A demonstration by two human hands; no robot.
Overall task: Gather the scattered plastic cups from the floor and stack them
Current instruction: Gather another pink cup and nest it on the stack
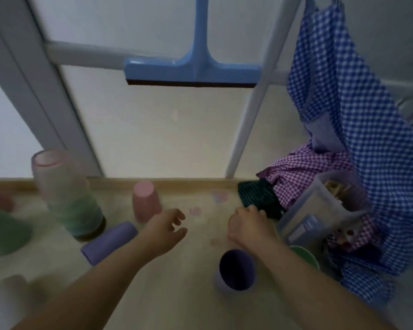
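1. The left hand (pixel 169 226) was extended over the floor (pixel 177 294), fingers loosely spread and holding nothing. It hovered just beside the upside-down pink cup (pixel 145 201), probably the next pick.
2. The right hand (pixel 248 225) was curled, knuckles up, at the edge of the dark green cloth (pixel 258 198). Whether it gripped anything could not be told.
3. The stack of cups (pixel 67 194) stood at the left near the wall, blurred and apparently tilted.
4. Loose cups remained: a purple cup (pixel 109 242) on its side near the stack, an open purple cup (pixel 236 270) under the right forearm, a green cup (pixel 305 254) beside it, and another green cup (pixel 3 232) at the far left.
5. Obstructions: a clear plastic container (pixel 320 210) and checked fabrics (pixel 358 129) crowded the right side, limiting access to the green cup there. A blue squeegee (pixel 196 70) hung above, clear of the work.
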